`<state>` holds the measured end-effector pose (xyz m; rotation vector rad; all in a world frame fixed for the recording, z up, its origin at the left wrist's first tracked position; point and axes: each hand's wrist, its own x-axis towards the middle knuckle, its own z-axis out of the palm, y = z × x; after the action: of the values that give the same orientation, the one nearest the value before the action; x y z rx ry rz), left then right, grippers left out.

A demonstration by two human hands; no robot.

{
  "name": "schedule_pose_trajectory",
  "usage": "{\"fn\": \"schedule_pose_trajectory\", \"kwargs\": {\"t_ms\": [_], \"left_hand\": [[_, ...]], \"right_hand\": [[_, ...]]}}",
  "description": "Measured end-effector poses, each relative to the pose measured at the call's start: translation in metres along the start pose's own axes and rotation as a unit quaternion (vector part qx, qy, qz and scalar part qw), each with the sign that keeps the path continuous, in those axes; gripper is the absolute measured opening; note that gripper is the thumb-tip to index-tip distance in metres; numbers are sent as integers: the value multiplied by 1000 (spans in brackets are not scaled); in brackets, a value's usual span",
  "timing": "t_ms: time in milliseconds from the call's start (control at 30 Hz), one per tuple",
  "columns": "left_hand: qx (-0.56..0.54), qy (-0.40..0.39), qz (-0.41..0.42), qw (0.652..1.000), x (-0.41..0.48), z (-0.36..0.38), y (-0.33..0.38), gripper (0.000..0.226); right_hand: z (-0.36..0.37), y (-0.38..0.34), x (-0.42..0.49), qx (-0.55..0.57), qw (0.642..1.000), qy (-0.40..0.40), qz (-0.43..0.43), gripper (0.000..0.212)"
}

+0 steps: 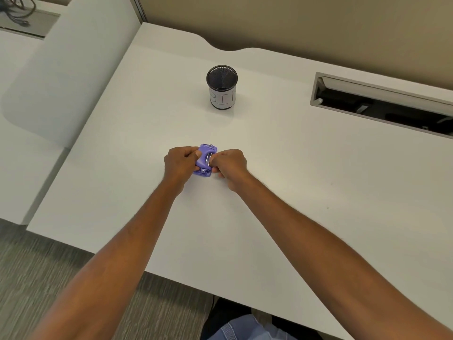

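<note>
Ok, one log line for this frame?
left hand: grips purple hole punch, left side | right hand: pinches its right side | white desk beneath | mesh pen cup: beyond, untouched

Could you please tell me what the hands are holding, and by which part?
A small purple device with metal rods: the left hand grips its left side, the right hand pinches its right side.
</note>
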<state>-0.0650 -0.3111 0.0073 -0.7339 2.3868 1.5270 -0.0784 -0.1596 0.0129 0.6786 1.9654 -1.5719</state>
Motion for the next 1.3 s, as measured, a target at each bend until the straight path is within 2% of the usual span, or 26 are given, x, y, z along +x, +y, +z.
{"fn": "schedule_pose_trajectory", "kwargs": {"t_ms": [133, 233, 333, 400, 500, 700, 967, 1133, 1300], "left_hand": [[-4, 8, -1, 1000, 0, 1, -1, 16], [1, 64, 1, 998, -3, 4, -1, 16], [16, 126, 41, 991, -16, 11, 3, 30], [-7, 128, 77, 989, -27, 21, 10, 28], [-19, 91, 113, 989, -45, 44, 22, 22], [-19, -17, 120, 992, -77, 108, 39, 13], [19, -128, 135, 982, -114, 184, 51, 14], [67, -158, 165, 971, -119, 216, 58, 15], [123, -167, 188, 960, -115, 237, 66, 18]], "right_hand": [[-1, 2, 1, 2, 1000, 1, -4, 12], [-10, 7, 0, 17, 1000, 6, -8, 12], [-26, 13, -1, 29, 999, 19, -9, 14], [-41, 17, -3, 33, 999, 27, -13, 13], [-69, 27, -11, 43, 998, 37, -24, 11], [-139, 59, -30, 48, 995, 80, -35, 9], [-243, 106, -54, 6, 986, 161, -39, 11], [-282, 135, -65, -59, 979, 189, -40, 13], [-298, 154, -73, -182, 965, 174, -77, 21]]}}
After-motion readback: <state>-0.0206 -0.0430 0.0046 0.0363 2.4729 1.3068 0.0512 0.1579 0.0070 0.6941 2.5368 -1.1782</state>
